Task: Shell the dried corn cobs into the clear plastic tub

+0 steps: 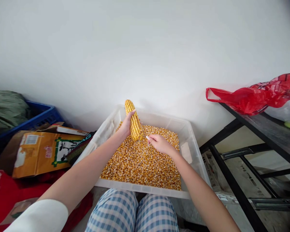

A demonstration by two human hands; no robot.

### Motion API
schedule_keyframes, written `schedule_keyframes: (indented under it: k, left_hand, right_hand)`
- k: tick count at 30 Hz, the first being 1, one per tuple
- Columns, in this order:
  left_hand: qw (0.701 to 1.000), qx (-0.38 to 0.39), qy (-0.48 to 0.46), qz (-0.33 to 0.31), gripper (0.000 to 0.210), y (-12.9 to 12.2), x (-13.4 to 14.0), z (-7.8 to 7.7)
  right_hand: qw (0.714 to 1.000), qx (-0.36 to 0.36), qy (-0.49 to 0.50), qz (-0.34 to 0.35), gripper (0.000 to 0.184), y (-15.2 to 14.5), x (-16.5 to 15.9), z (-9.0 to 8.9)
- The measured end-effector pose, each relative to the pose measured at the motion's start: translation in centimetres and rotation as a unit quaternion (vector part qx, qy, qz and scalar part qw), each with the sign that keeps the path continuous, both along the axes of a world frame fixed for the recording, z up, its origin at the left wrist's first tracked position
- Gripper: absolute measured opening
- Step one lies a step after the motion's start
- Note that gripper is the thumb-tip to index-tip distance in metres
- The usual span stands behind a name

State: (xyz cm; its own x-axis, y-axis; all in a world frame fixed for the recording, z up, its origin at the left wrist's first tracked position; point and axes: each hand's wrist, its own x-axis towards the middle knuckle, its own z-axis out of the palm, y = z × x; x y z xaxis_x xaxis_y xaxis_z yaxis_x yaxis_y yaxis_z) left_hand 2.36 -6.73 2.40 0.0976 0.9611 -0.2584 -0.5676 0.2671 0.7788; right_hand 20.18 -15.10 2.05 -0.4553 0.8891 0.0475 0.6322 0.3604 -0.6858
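Note:
A yellow corn cob (132, 120) stands tilted above the clear plastic bin (190, 141), its rows of kernels mostly whole. My left hand (128, 124) is closed around the cob's left side, with the thumb across its front. Just right of the cob's lower end is my right hand (159, 143), fingers curled together and thumb pointing toward the cob. Whatever those fingers may hold is too small or hidden to make out. Loose corn kernels (140, 164) cover the bottom of the bin beneath both hands.
On the left are an orange cardboard box (41, 153), a blue crate (42, 116) and a green sack (8, 109). A black-framed table (268, 129) at the right carries a red plastic bag (253, 96). The white wall (145, 54) rises directly behind the bin.

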Motion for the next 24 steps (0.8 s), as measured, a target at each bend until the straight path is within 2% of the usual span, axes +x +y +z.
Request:
schedule_keyframes:
  k: [12, 18, 20, 24]
  left_hand:
    - [0.999, 0.034, 0.024, -0.020, 0.038, -0.4, 0.2, -0.3]
    - [0.992, 0.071, 0.070, -0.077, 0.037, -1.7, 1.3, 0.1]
    - [0.994, 0.068, 0.063, -0.058, 0.036, -1.7, 1.4, 0.1]
    - [0.999, 0.019, 0.019, 0.024, 0.036, -0.9, 1.2, -0.4]
  right_hand:
    - [0.999, -0.014, -0.033, 0.002, 0.035, -0.3, -0.4, 0.0]
    - [0.996, -0.056, -0.050, 0.037, 0.029, -0.6, -0.4, -0.2]
    - [0.997, -0.050, -0.047, 0.024, 0.030, -0.6, -0.5, -0.2]
    - [0.999, -0.015, -0.032, -0.027, 0.032, -0.6, -0.9, -0.2]
